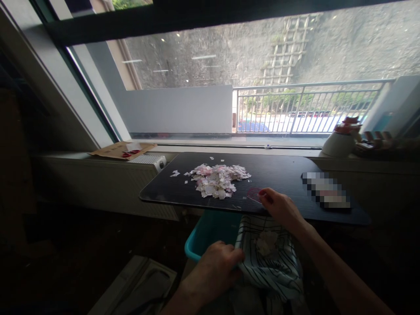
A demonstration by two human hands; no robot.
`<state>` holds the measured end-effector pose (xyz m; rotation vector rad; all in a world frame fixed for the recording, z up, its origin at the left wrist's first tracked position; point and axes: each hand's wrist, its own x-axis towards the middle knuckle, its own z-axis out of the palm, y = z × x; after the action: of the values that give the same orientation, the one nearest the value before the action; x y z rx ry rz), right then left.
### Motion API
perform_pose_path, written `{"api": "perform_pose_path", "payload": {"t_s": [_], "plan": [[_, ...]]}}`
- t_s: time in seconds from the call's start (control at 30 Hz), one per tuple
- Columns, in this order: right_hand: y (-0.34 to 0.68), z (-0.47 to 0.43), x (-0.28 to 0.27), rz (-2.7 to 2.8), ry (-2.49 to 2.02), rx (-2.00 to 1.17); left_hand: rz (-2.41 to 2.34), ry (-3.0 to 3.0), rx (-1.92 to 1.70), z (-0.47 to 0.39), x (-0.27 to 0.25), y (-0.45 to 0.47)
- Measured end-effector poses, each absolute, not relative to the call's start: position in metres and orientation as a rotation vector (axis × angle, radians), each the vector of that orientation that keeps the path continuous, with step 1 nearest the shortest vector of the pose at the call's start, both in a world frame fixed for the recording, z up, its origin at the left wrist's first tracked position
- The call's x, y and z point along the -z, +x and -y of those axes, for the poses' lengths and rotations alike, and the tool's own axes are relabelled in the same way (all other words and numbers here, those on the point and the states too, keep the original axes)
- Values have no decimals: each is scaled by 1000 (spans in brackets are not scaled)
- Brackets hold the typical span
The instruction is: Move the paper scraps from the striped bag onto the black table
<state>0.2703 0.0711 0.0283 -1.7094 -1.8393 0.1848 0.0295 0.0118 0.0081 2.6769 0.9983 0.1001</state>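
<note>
A loose heap of small torn paper pieces (218, 179), mostly white with some pinkish ones, lies on the dark tabletop (275, 170). To the right of the heap, my right hand (282, 208) pinches the edge of a thin, see-through pink piece (253, 194) just at the table surface; its exact kind is unclear. Lower down, my left hand (218, 264) is closed on the edge of a striped cloth (278, 273). More paper scraps (267, 242) rest in the cloth's hollow. Left of the cloth, a turquoise plastic bin (193, 245) sits below the table's front edge.
Red-handled scissors (131, 153) lie on a brown paper sheet (114, 150) on the sill, above a radiator (147, 175). A blurred-out flat object (326, 190) is at the table's right. A white jug-like container (339, 142) stands by the window.
</note>
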Motion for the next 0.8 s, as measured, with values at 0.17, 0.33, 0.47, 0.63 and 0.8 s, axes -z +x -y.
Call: {"api": "perform_pose_path", "payload": {"t_s": [0.17, 0.33, 0.47, 0.63, 0.8], "plan": [[260, -71, -31, 1943, -1583, -270, -951, 2784, -79, -16, -14, 41], [254, -69, -33, 1944, -1586, -244, -920, 2829, -66, -19, -15, 44], [246, -62, -35, 1997, -1481, -387, -950, 2820, -75, -19, -14, 41], [244, -84, -28, 1853, -1443, -430, -1035, 2758, -93, -20, -12, 23], [240, -117, -5, 1693, -1338, -466, -1220, 2631, -122, -16, 0, -4]]}}
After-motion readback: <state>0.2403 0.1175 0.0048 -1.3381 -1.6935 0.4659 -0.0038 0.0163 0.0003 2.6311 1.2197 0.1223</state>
